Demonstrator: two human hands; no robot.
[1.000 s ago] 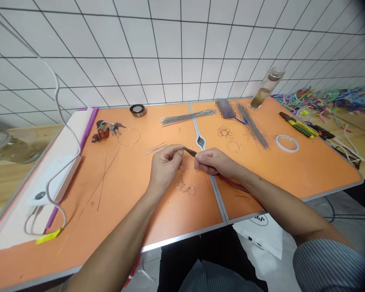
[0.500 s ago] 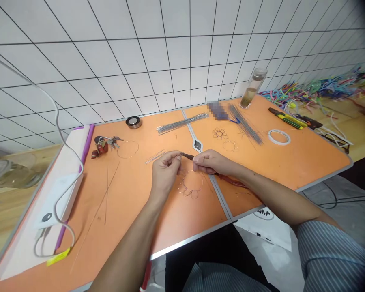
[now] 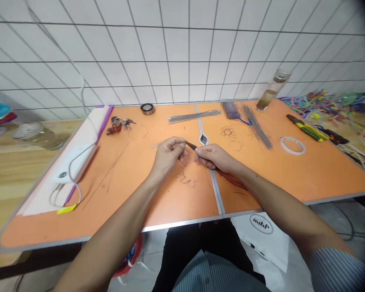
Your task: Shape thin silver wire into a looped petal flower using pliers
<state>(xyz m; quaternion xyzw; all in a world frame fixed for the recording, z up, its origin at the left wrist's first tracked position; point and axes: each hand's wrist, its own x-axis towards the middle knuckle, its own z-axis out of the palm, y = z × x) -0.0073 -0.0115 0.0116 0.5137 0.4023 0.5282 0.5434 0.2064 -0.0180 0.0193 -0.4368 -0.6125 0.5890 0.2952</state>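
Observation:
Over the middle of the orange table (image 3: 134, 170), my left hand (image 3: 169, 156) is closed, thumb and finger pinched at one end of a thin dark strip (image 3: 191, 145). My right hand (image 3: 214, 156) pinches the strip's other end. Its exact kind is unclear. Just below my hands lies a thin wire ring with small loops along its edge (image 3: 180, 177). A red-handled tool (image 3: 232, 179) lies under my right wrist, partly hidden. Behind my right hand are a small wire flower (image 3: 228, 132) and a fainter wire ring (image 3: 237, 145).
Bundles of straight wires (image 3: 191, 117) lie toward the back, near a tilted-looking glass bottle (image 3: 270, 94). A white tape ring (image 3: 293, 146) and a yellow-green cutter (image 3: 310, 130) are at right. Keys (image 3: 121, 124), a black tape roll (image 3: 147, 108) and a white box with a cable (image 3: 76, 164) are at left.
The camera view has turned, so the table sits more level in the picture. Both hands still pinch the dark strip, with little change in their grip.

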